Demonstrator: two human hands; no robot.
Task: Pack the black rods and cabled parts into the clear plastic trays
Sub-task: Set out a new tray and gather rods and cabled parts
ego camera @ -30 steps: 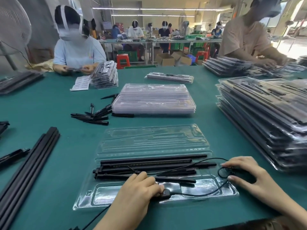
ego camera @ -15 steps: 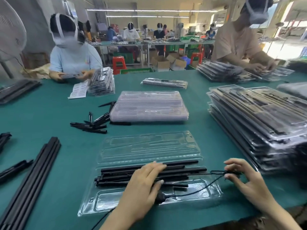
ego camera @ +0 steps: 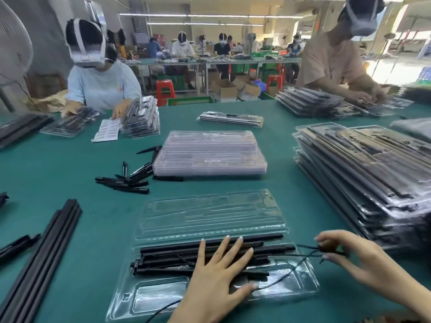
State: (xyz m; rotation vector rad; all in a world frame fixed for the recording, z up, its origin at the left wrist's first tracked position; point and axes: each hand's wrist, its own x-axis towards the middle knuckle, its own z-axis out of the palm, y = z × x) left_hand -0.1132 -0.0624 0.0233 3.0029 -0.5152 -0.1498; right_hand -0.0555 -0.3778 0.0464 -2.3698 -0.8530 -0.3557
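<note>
An open clear plastic tray [ego camera: 161, 297] lies in front of me on the green table, its lid [ego camera: 210, 213] folded back. Several black rods [ego camera: 168, 255] lie side by side in its upper half. My left hand [ego camera: 219, 273] lies flat on the rods with fingers spread and straight, thumb down near a small black cabled part. A thin black cable [ego camera: 291, 271] runs from under that hand to the right. My right hand [ego camera: 349, 257] pinches the cable's looped end just past the tray's right edge.
A stack of empty clear trays [ego camera: 210, 155] sits behind the open one, with loose black short rods [ego camera: 123, 180] to its left. Long black rods [ego camera: 44, 250] lie at the left. Tall stacks of packed trays [ego camera: 363, 173] fill the right. Other people work across the table.
My left hand has opened from a curled grip on the cabled part to lie flat across the rods. My right hand has lifted the cable end up and to the right, drawing it taut.
</note>
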